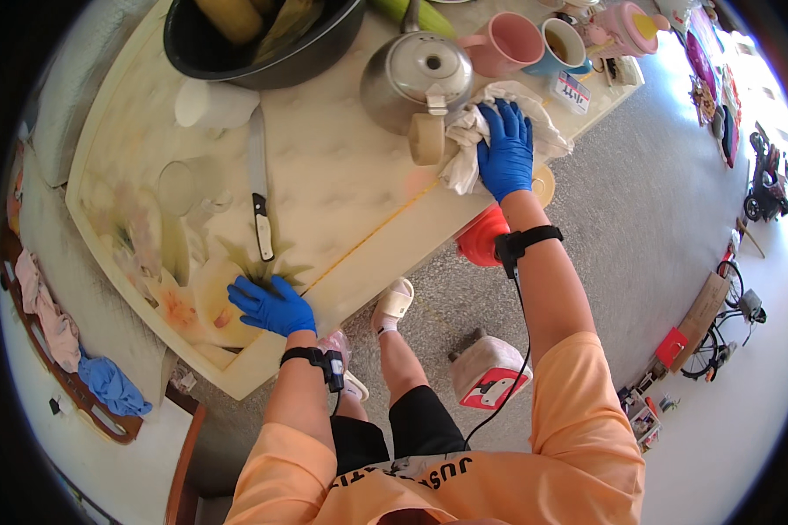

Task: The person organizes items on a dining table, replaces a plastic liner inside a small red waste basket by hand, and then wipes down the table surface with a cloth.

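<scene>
My right hand (507, 151), in a blue glove, holds a crumpled white cloth (463, 147) down against the tabletop near its edge. Just left of the cloth stands a stainless steel kettle (394, 82) with a beige handle. My left hand (272, 307), gloved in blue too, rests on the table's near left corner with its fingers spread and nothing in them. Beyond its fingertips lies a knife (261, 190) with a black and white handle, its blade pointing away from me. A clear glass mug (176, 189) is left of the knife, and a white cup (213, 104) touches the blade's tip area.
At the table's (341, 197) far side are a dark basin (269, 75) with food in it, a pink mug (509, 42), a blue mug (555, 49) holding liquid, and a pink bottle (624, 29). Below the edge are a red object (482, 239) and a small stool (489, 371).
</scene>
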`<move>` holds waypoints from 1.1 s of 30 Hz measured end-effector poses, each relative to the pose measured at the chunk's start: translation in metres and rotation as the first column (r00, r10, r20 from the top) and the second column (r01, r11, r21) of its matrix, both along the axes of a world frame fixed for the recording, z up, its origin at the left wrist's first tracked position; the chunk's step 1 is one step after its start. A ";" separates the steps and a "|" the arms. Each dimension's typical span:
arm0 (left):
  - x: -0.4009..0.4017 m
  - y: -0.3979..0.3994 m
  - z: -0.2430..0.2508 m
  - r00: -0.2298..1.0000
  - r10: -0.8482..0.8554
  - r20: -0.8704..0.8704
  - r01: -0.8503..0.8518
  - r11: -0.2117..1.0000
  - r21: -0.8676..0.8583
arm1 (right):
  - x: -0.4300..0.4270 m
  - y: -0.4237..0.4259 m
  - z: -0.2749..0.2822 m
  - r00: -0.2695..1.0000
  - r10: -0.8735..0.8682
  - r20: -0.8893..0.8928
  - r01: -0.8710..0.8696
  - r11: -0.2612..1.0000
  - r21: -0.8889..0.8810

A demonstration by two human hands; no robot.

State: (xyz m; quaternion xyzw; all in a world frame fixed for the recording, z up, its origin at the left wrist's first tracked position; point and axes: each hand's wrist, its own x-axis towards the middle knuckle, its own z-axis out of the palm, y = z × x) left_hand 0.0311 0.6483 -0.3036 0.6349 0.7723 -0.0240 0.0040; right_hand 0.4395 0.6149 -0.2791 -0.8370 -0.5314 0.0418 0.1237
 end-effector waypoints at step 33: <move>-0.005 0.005 0.011 1.000 -0.010 0.001 0.010 0.992 -0.126 | -0.149 0.102 0.009 0.981 0.180 0.074 -0.163 0.967 -0.193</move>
